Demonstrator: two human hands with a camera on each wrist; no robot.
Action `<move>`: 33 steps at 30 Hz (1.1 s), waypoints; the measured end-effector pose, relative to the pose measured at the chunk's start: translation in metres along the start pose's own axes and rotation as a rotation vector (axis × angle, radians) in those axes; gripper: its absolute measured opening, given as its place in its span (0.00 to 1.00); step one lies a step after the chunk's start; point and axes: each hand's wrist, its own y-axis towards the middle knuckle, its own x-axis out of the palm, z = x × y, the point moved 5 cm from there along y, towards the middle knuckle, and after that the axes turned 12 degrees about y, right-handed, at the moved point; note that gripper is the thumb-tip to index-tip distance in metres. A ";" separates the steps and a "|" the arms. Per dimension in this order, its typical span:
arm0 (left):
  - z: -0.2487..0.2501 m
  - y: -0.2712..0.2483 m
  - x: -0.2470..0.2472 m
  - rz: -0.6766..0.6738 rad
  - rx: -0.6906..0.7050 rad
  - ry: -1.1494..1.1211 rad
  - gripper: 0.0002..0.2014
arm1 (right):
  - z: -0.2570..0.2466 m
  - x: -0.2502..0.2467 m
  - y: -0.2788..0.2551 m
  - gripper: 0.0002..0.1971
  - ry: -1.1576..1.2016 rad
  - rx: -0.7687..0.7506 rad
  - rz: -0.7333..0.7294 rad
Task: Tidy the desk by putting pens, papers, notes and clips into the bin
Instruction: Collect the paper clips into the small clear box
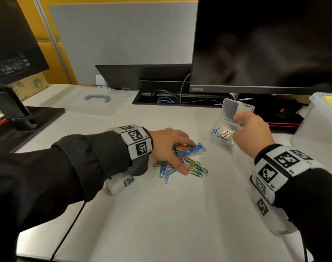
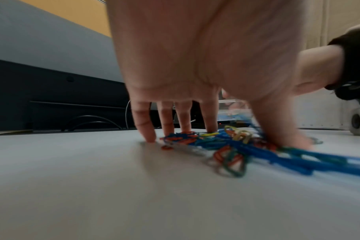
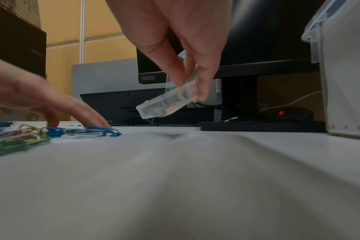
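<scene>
Clips (image 1: pixel 184 159) sit heaped mid-surface under my left hand (image 1: pixel 169 146), fingers spread and touching them. Right hand (image 1: pixel 253 132) pinches the open clear case (image 1: pixel 224 129), tilted, just beside. I'd rake them tight, then bring the case mouth low.

An office cubicle. A white desk (image 1: pixel 161 214) sits against grey and yellow partition panels (image 1: pixel 114 38). A dark ThinkVision monitor (image 1: pixel 265 44) stands at 1 o'clock, a second monitor (image 1: pixel 14 35) at 10 o'clock, and a cable tray (image 1: pixel 172 100) with cords at 12 o'clock.
</scene>
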 end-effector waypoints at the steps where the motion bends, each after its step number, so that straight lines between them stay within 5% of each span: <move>1: 0.000 0.000 -0.002 0.047 0.017 -0.045 0.34 | 0.000 0.000 0.000 0.27 0.005 -0.003 -0.008; 5: -0.005 0.001 -0.007 0.151 0.021 -0.122 0.18 | -0.002 0.003 0.000 0.25 0.011 -0.018 -0.050; 11: -0.004 0.001 -0.014 0.253 0.011 -0.114 0.13 | -0.002 0.005 0.000 0.24 0.001 -0.031 -0.077; 22: 0.006 -0.006 -0.048 0.881 0.079 -0.334 0.08 | -0.004 0.016 0.000 0.19 0.042 -0.098 -0.190; 26: 0.022 0.002 -0.053 0.907 0.135 -0.309 0.09 | -0.004 0.021 0.001 0.16 0.073 -0.124 -0.230; 31: 0.033 0.012 -0.043 0.668 0.171 -0.216 0.13 | -0.005 0.022 0.000 0.15 0.093 -0.144 -0.252; 33: 0.031 0.011 -0.043 0.689 0.151 -0.233 0.13 | -0.004 0.022 0.000 0.15 0.100 -0.144 -0.248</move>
